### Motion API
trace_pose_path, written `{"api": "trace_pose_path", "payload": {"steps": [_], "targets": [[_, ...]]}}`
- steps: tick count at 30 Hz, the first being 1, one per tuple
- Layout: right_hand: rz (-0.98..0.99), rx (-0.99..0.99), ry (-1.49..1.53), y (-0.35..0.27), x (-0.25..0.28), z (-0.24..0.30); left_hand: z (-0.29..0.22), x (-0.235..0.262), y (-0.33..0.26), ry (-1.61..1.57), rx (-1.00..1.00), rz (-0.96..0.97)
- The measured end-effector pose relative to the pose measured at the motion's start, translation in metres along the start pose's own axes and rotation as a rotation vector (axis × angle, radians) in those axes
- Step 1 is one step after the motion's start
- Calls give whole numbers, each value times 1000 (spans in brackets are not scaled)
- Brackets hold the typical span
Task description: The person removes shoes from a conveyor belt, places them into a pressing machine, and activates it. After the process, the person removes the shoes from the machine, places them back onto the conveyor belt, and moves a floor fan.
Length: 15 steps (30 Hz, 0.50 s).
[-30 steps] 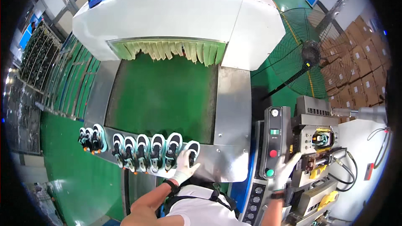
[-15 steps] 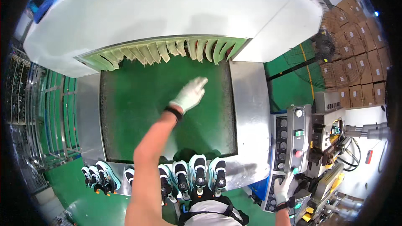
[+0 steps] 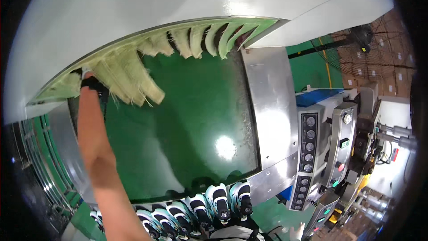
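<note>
In the head view, the left hand (image 3: 86, 69) has gone from above the middle of the green belt (image 3: 191, 120), where it was half a second ago, to the far left of the machine opening. It now reaches in among the pale green strips of the curtain (image 3: 133, 73), which hide most of it; only a bit of white glove shows above the black wristband, so whether the fingers are apart or closed on something cannot be told. The strips beside it now hang farther out over the belt. The right hand (image 3: 296, 232), also gloved, has moved from beside the gauges (image 3: 307, 143) to the lower edge, left of the small button box (image 3: 322, 214); too little shows to tell its grip. The two hands are well apart.

The white, black and pale-blue shoes (image 3: 218, 198) line the near edge of the metal bench (image 3: 274, 176), well short of the left hand, with its forearm passing in front of the row's left end. The right hand is nearer, to the right of and below the last shoe.
</note>
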State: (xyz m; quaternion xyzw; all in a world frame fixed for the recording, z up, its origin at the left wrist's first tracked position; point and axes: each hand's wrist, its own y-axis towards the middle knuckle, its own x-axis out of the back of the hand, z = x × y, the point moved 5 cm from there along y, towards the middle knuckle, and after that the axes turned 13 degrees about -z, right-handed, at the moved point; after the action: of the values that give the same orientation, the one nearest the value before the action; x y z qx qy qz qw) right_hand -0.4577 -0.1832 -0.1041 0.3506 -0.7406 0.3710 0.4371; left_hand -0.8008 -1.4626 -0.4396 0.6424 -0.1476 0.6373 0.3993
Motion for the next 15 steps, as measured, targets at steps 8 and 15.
{"api": "trace_pose_path", "payload": {"steps": [8,15], "targets": [[97,-222,32,-56,7,-16,-4,6,-5,4,74,14],[354,-263,509,-20,-70,66,48,123,-38,-151,82,-224]]}}
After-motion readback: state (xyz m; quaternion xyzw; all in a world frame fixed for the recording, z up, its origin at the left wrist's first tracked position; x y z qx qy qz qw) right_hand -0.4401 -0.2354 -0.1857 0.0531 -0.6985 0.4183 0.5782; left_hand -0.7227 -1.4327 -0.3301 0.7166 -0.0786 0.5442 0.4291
